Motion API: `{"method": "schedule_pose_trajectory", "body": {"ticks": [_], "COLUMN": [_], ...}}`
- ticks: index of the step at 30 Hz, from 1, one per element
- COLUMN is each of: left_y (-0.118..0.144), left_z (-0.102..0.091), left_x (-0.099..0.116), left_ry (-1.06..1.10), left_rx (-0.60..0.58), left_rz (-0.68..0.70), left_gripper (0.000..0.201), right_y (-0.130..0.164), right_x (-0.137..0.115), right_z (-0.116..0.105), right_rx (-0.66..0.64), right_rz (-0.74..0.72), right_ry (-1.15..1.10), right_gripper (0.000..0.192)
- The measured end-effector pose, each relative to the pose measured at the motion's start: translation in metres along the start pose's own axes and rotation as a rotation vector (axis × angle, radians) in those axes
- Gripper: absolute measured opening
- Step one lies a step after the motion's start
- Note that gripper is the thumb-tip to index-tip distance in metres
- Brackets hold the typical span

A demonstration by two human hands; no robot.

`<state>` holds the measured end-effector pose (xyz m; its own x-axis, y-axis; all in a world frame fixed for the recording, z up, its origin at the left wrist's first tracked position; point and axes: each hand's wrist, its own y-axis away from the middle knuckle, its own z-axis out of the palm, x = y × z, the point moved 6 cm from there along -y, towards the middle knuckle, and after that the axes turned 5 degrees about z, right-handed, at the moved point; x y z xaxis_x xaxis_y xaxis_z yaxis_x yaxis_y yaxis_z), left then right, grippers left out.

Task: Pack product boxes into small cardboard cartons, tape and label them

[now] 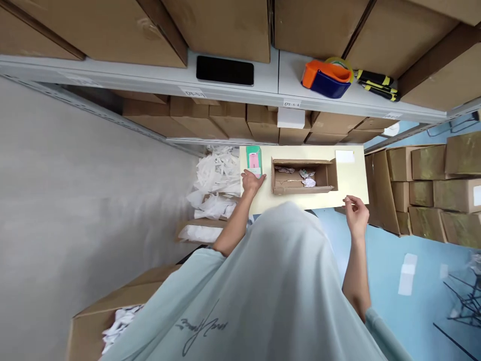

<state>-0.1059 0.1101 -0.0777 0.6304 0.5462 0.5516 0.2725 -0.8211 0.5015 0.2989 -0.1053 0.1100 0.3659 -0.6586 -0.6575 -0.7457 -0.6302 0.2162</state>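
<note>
Head view: left hand (252,181), fingers spread and released, touches the near end of the green packet (254,159) on the desk (353,180); right hand (356,209) hovers loosely curled, holding nothing, beside the cardboard box (303,176).

Two small white labels are fixed to the front edge of the grey shelf (150,82). The left label (195,93) appears to read "D2-1-1"; the right label (292,104) appears to read "D2-1-2". Both are small and the characters are uncertain. A cursive script is printed on the pale green shirt (205,331); it cannot be read.
</note>
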Motion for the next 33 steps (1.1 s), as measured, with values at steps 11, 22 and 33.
{"method": "schedule_pose_trajectory", "body": {"ticks": [11,22,33], "left_y": [0.002,0.131,0.141], "left_z": [-0.018,-0.106,-0.035], "left_x": [-0.008,0.086,0.172], "left_ry": [0.469,0.597,-0.086], "left_rx": [-0.028,-0.185,-0.296], "left_rz": [-0.039,0.526,0.793], "left_gripper": [0.044,0.075,0.062], "right_y": [-0.004,-0.079,-0.101], "right_x": [-0.074,-0.083,-0.068], "right_z": [0.023,0.116,0.117], "right_rx": [-0.166,-0.646,-0.803], "right_rz": [-0.268,-0.603,-0.584], "right_ry": [0.022,0.350,0.237], "right_gripper": [0.047,0.069,0.103]}}
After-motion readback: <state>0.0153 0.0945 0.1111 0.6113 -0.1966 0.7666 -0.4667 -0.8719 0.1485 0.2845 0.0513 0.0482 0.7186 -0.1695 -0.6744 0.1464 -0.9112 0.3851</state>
